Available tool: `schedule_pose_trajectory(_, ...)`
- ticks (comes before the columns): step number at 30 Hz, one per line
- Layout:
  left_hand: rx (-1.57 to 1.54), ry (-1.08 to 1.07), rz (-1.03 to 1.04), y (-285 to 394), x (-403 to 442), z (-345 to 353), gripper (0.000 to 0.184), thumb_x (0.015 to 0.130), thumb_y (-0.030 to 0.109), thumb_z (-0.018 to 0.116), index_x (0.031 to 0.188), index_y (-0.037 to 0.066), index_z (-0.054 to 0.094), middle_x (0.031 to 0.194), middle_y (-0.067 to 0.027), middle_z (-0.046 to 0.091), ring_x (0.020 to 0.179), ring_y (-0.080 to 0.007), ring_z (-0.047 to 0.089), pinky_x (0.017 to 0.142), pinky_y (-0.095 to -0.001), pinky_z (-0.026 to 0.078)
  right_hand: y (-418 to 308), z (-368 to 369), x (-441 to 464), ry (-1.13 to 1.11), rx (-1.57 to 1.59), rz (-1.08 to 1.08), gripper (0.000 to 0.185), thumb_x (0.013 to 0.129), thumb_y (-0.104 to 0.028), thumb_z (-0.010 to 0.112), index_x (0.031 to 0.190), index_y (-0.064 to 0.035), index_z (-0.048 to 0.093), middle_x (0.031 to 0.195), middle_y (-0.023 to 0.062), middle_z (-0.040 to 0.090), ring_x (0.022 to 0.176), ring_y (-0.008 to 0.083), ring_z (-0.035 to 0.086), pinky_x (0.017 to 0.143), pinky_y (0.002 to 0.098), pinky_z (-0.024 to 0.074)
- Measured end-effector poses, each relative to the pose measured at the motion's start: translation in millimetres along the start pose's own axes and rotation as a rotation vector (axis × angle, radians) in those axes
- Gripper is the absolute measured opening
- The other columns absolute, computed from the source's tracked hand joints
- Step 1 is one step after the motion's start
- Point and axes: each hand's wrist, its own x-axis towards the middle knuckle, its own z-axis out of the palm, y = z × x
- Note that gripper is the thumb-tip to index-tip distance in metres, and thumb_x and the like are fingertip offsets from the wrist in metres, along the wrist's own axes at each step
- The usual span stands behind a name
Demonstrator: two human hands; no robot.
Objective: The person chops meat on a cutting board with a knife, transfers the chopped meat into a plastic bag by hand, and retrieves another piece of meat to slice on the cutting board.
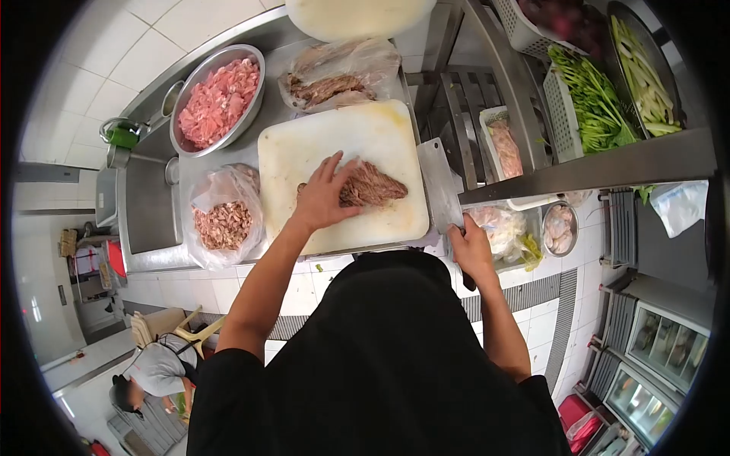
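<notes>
On a white cutting board lies a piece of brown cooked meat. My left hand rests on the meat's left part, fingers spread. To the right of the board, my right hand is closed round the handle of a cleaver, whose broad blade points away from me beside the board's right edge. A clear bag of chopped brown meat stands left of the board. Behind the board is another clear bag with larger brown pieces.
A steel bowl of sliced pink meat stands at the back left, near a sink. Baskets of greens sit on the right rack. A bowl of pale meat is lower right. Another person bends at lower left.
</notes>
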Motion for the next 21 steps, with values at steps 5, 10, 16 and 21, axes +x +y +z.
schedule_pose_trajectory(5, 0.023, -0.127, -0.152, 12, 2, 51, 0.110, 0.076, 0.058, 0.081, 0.165, 0.021, 0.027, 0.167, -0.0249, 0.025, 0.149, -0.0490, 0.033, 0.121, -0.0531, 0.034, 2, -7, 1, 0.000, 0.006, 0.003, 0.036, 0.098, -0.030, 0.060, 0.109, 0.0041, 0.060, 0.081, 0.0322, 0.068, 0.085, 0.0512, 0.068, 0.077, 0.0553, 0.0519)
schedule_pose_trajectory(10, 0.146, -0.074, -0.071, 39, 2, 35, 0.104, 0.076, 0.058, 0.081, 0.161, 0.020, 0.035, 0.166, -0.0250, 0.027, 0.148, -0.0527, 0.032, 0.118, -0.0594, 0.035, 4, -12, -3, -0.007, 0.030, 0.060, 0.037, 0.098, -0.030, 0.061, 0.111, 0.0047, 0.060, 0.080, 0.0318, 0.068, 0.084, 0.0507, 0.068, 0.076, 0.0550, 0.0519)
schedule_pose_trajectory(16, 0.195, 0.039, -0.067, 57, 19, 64, 0.074, 0.087, 0.057, 0.071, 0.151, 0.023, 0.052, 0.158, -0.0176, 0.038, 0.139, -0.0483, 0.039, 0.111, -0.0634, 0.035, 1, -21, -6, -0.037, 0.066, 0.128, 0.039, 0.098, -0.031, 0.061, 0.111, 0.0049, 0.061, 0.078, 0.0310, 0.068, 0.082, 0.0495, 0.069, 0.073, 0.0548, 0.0518)
schedule_pose_trajectory(21, 0.252, 0.126, -0.316, 74, 38, 77, 0.067, 0.090, 0.057, 0.067, 0.145, 0.020, 0.057, 0.154, -0.0168, 0.043, 0.133, -0.0453, 0.044, 0.105, -0.0611, 0.038, 15, -20, 2, -0.024, 0.020, 0.062, 0.040, 0.097, -0.031, 0.061, 0.113, 0.0058, 0.061, 0.080, 0.0317, 0.068, 0.084, 0.0497, 0.069, 0.075, 0.0540, 0.0523)
